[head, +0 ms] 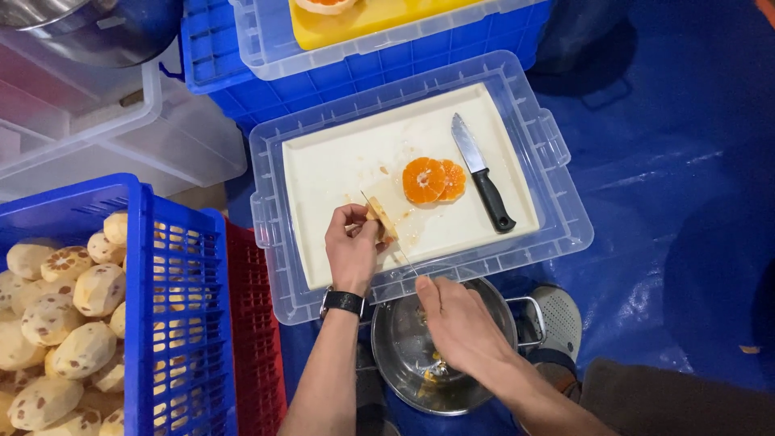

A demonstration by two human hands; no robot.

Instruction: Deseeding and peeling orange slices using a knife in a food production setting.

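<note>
Left hand [353,242] fingers pinched closed on a small pale peel strip [381,220], held just above the near part of the white cutting board [339,161]. A thin stick or skewer-like line runs from the strip toward the right hand [456,323]; cannot tell what it is. Right hand hangs over the steel pot [404,355], fingers curled loosely downward; cannot tell whether they grip anything. Pot holds a few orange scraps at the bottom. On the board, two peeled orange slices [433,179] lie overlapping, mid-board, with a black-handled knife [483,173] just beside them on the right, untouched, blade pointing away. Board sits inside a clear plastic bin lid [557,161]. Progress, by my read: one fruit peeled and sliced, trimmings partly dropped in the pot; the blue crate [173,299] at left is full of peeled pale fruit, so much remains. Room: left half of the board is bare; the bin's raised rim sits between board and pot, so hands must lift over it. Red crate [254,323] crowds the left forearm; blue floor open at right.
</note>
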